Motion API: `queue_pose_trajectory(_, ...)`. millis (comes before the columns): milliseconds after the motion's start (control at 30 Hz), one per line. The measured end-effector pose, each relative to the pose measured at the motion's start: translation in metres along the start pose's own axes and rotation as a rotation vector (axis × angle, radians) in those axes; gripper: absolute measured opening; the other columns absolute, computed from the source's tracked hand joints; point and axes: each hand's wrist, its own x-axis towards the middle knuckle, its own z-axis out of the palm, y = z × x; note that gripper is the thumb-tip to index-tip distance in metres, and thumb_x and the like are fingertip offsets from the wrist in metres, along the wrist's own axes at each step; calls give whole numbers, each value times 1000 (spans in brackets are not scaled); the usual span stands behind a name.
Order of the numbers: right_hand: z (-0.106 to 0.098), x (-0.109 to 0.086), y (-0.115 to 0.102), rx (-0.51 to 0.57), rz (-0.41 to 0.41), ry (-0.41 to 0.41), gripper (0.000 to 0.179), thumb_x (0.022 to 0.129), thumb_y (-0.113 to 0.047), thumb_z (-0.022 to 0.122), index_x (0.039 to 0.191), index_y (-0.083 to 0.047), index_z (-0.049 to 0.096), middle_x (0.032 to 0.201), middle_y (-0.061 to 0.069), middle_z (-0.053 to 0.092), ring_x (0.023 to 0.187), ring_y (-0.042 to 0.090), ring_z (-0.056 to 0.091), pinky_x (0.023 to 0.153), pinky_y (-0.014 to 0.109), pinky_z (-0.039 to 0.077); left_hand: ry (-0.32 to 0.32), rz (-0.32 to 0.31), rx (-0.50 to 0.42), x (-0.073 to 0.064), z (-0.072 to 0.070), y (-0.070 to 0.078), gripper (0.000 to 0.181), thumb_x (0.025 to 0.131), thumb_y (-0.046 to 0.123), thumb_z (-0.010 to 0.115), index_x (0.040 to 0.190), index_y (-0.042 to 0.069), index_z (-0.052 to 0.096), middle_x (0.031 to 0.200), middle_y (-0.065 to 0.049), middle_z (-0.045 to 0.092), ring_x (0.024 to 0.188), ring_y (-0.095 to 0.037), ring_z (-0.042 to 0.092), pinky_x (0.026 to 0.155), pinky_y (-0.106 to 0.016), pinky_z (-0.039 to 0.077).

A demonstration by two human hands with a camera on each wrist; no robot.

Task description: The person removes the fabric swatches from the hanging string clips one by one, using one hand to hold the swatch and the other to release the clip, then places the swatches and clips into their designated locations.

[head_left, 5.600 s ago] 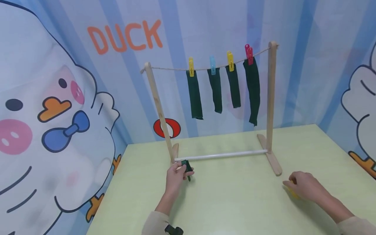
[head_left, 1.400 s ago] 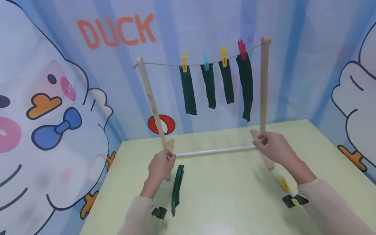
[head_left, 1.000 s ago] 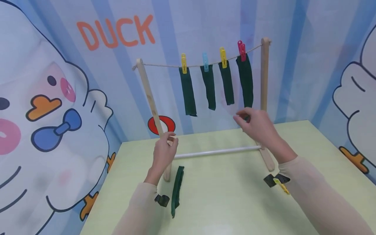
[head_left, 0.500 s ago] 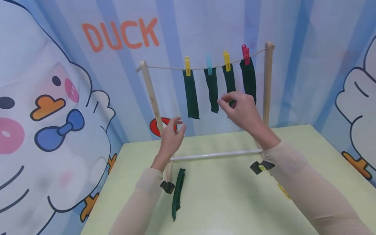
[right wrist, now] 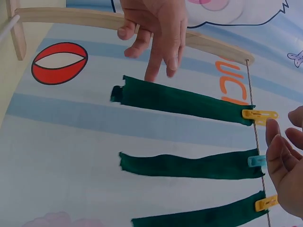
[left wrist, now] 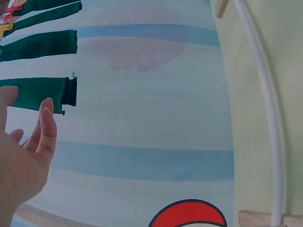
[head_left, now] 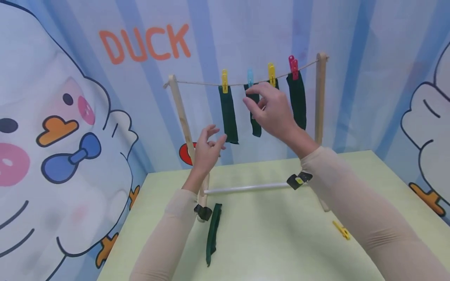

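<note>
Several dark green cloth strips hang from a string, each under a plastic clothespin. My left hand (head_left: 206, 150), fingers apart and holding nothing, is raised near the lower end of the leftmost strip (head_left: 229, 117). My right hand (head_left: 272, 111) is higher, thumb and fingers loosely bent around a gap. In the head view it overlaps the second strip and hides most of the third. The right wrist view puts its fingertips close to the leftmost yellow clothespin (right wrist: 258, 115) and the light blue clothespin (right wrist: 257, 161). A red clothespin (head_left: 293, 68) grips the rightmost strip (head_left: 297, 101).
The string runs between two wooden posts (head_left: 320, 97), joined low down by a white rod (head_left: 253, 187). On the pale green table (head_left: 260, 234) lie a folded green strip (head_left: 213, 234) at left and a yellow clothespin (head_left: 341, 230) at right. A duck-printed curtain stands behind.
The green strip and yellow clothespin my hands held earlier now lie on the table. After touching the rack's posts low down, both hands have risen, the right one also moving left toward the clothespins.
</note>
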Motion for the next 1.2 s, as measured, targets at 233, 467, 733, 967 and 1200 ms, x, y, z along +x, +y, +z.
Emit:
queue_pose_trajectory(233, 9, 23, -13, 86, 27, -15, 36, 100, -23, 62, 131, -3, 62, 134, 8, 58, 68, 12, 67, 70, 24, 55, -8, -4, -55, 13, -1, 14, 62, 96, 48, 64, 148, 22, 41, 144, 3, 52, 86, -27, 70, 72, -30, 57)
queue_pose_trajectory(467, 12, 39, -18, 125, 38, -34, 43, 101, -18, 62, 139, -2, 54, 145, 10, 50, 71, 17, 69, 71, 24, 54, -67, 2, -79, 32, 1, 32, 63, 98, 41, 64, 151, 20, 36, 148, -1, 48, 86, -23, 70, 70, -31, 57)
queue_pose_trajectory(733, 15, 51, -21, 117, 117, -122, 54, 100, -16, 62, 149, -4, 40, 151, 12, 41, 69, 14, 66, 65, 26, 54, -96, -58, -198, 44, 3, 41, 66, 99, 34, 64, 154, 19, 31, 151, -5, 46, 85, -23, 70, 66, -28, 55)
queue_pose_trajectory(967, 27, 53, -19, 123, 214, -209, 63, 102, -19, 60, 155, -7, 29, 154, 11, 38, 69, 16, 65, 66, 28, 55, -112, -118, -273, 36, 8, 33, 65, 100, 30, 63, 155, 16, 31, 148, -5, 49, 88, -21, 71, 71, -29, 56)
queue_pose_trajectory(1200, 34, 60, -21, 192, 261, -238, 61, 103, -20, 57, 155, -6, 28, 153, 11, 42, 68, 18, 65, 67, 28, 56, -96, -91, -280, 36, 8, 34, 58, 101, 28, 61, 151, 13, 37, 136, -7, 59, 104, -24, 67, 87, -38, 55)
